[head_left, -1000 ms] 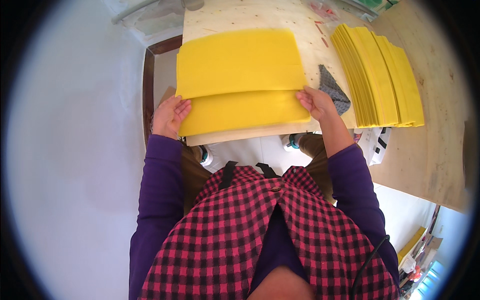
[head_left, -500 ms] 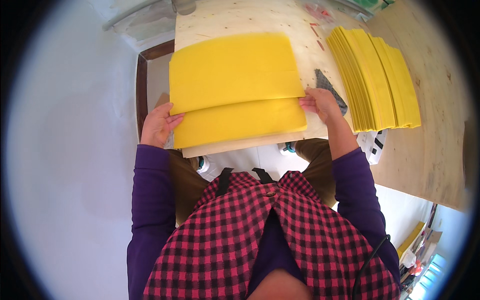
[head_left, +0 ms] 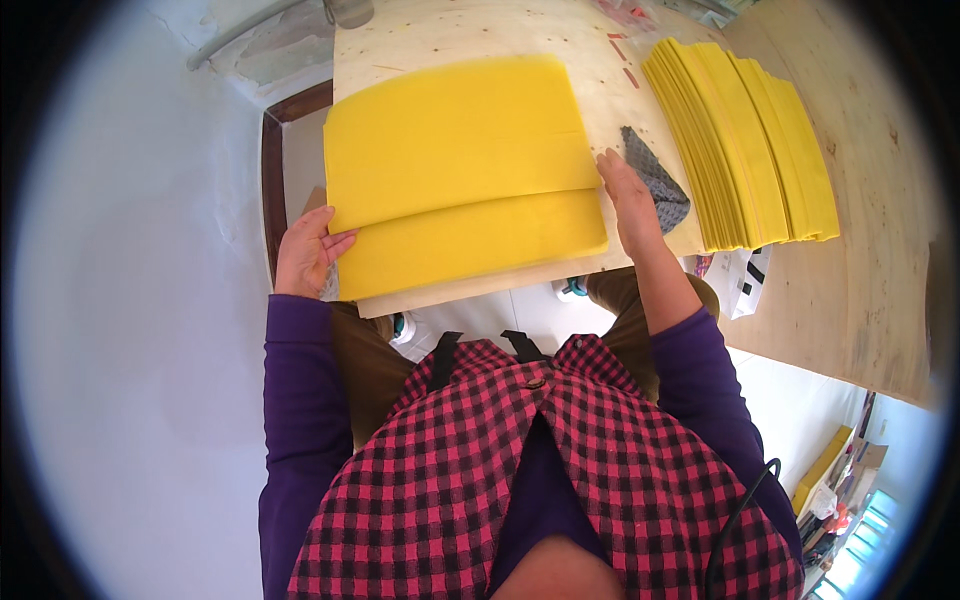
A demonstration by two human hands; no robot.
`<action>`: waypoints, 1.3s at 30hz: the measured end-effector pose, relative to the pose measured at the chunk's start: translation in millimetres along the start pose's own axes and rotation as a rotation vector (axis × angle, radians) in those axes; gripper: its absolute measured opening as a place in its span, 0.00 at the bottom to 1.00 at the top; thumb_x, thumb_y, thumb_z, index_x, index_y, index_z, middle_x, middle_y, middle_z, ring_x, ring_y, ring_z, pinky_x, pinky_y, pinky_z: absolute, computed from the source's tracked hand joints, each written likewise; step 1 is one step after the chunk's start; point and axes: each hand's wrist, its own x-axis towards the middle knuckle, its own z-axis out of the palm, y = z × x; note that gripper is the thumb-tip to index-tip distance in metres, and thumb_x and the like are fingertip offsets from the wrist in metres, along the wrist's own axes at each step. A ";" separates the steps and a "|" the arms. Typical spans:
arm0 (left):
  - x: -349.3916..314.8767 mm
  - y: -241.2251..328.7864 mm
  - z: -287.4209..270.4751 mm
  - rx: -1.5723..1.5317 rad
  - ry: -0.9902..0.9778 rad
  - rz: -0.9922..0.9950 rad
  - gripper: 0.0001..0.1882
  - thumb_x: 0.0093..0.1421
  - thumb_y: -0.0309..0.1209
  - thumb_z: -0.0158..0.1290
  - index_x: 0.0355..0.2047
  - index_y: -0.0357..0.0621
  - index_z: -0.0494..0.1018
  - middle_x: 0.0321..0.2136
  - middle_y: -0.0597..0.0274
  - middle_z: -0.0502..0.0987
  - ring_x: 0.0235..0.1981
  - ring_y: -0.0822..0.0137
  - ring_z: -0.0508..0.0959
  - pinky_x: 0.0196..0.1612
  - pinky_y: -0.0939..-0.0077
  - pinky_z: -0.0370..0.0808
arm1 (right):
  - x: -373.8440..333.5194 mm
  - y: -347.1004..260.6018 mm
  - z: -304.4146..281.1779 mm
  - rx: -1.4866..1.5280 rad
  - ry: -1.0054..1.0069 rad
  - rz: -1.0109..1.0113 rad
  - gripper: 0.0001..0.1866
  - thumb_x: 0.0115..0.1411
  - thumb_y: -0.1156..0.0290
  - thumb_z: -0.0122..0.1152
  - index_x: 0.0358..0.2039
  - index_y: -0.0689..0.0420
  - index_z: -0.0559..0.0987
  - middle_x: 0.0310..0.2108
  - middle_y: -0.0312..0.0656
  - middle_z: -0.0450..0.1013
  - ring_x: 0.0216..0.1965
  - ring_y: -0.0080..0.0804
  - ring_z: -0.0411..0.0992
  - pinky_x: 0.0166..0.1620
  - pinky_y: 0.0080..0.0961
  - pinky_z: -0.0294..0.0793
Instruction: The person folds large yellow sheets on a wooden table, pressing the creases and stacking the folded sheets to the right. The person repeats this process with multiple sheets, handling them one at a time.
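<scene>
A flat stack of yellow felt-like sheets (head_left: 455, 140) lies on a wooden table (head_left: 420, 40), its top layer ending in an edge that crosses the lower part. Below that edge a strip of yellow sheet (head_left: 470, 240) shows along the near side. My left hand (head_left: 308, 252) pinches the left end of the top layer's edge between thumb and fingers. Beside the right edge stands my right hand (head_left: 630, 200), fingers stretched out and holding nothing. Just right of it lies a dark grey textured cloth (head_left: 655, 180).
A row of folded yellow pieces (head_left: 745, 150) sits at the right of the table. Under it hangs a white bag (head_left: 742, 283) with black marks. Another wooden board (head_left: 840, 310) extends at far right. A pale wall (head_left: 140, 300) rises on the left.
My right hand has let go of the top sheet's right edge and straightened its fingers alongside the stack. My left hand keeps its pinch. The whole view has shifted slightly.
</scene>
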 end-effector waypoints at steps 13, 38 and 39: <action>-1.4 -3.1 -0.3 -0.010 -0.001 0.018 0.13 0.64 0.33 0.50 0.45 0.40 0.70 0.40 0.57 0.77 0.38 0.62 0.79 0.42 0.72 0.77 | -1.4 -4.6 -0.7 0.018 0.084 -0.003 0.32 0.69 0.56 0.39 0.65 0.67 0.55 0.66 0.51 0.53 0.68 0.36 0.50 0.68 0.30 0.45; 7.4 0.0 -0.8 0.038 -0.053 0.003 0.11 0.63 0.24 0.48 0.45 0.36 0.70 0.38 0.56 0.79 0.34 0.66 0.80 0.39 0.76 0.78 | -22.0 -7.2 19.0 0.618 0.043 0.436 0.21 0.69 0.65 0.43 0.49 0.76 0.64 0.46 0.60 0.70 0.49 0.49 0.72 0.55 0.34 0.74; 8.5 0.0 -1.4 0.031 -0.062 0.002 0.11 0.63 0.24 0.47 0.45 0.36 0.70 0.38 0.56 0.79 0.34 0.66 0.80 0.39 0.76 0.78 | -17.6 -5.4 17.4 0.619 0.049 0.440 0.21 0.69 0.66 0.43 0.49 0.76 0.64 0.46 0.60 0.70 0.49 0.49 0.72 0.54 0.34 0.75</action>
